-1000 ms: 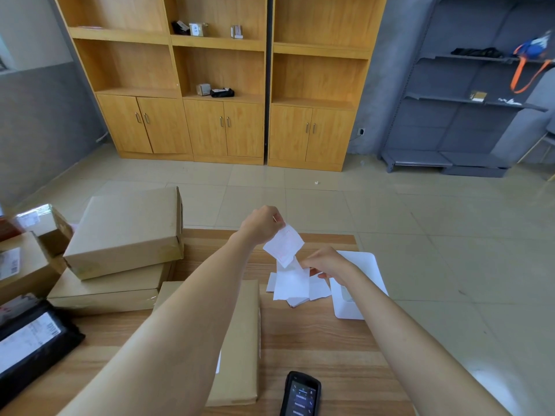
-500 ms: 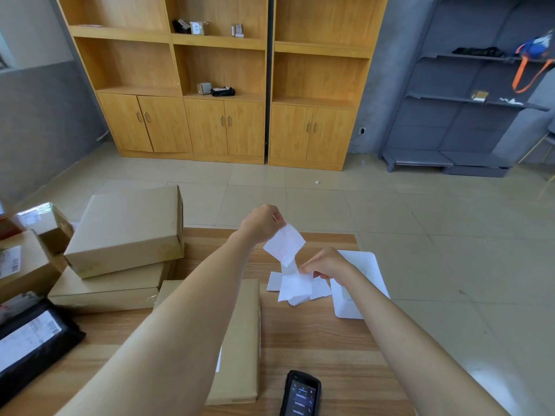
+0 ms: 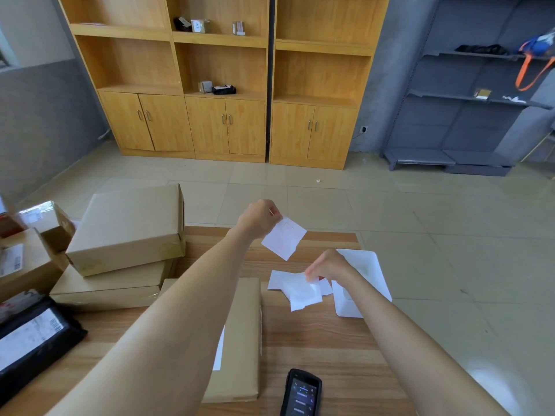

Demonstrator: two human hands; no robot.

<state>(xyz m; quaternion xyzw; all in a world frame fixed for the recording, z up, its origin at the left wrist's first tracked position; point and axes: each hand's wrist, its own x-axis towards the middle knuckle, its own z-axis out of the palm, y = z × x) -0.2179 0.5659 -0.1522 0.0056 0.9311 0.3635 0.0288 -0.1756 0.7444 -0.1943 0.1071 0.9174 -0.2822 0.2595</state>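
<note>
A label [image 3: 283, 238] is pinched by the left hand [image 3: 259, 217] above the table [image 3: 315, 337]; a backing sheet [image 3: 301, 292] is pinched by the right hand [image 3: 329, 265].

Bright even daylight, soft faint shadows, wide-angle bending at the edges, slight blur at the hands

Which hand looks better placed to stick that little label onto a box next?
Left, I would guess. The left hand pinches the label, and the flat box lies under that forearm. The right hand is busy holding a blank slip.
</note>
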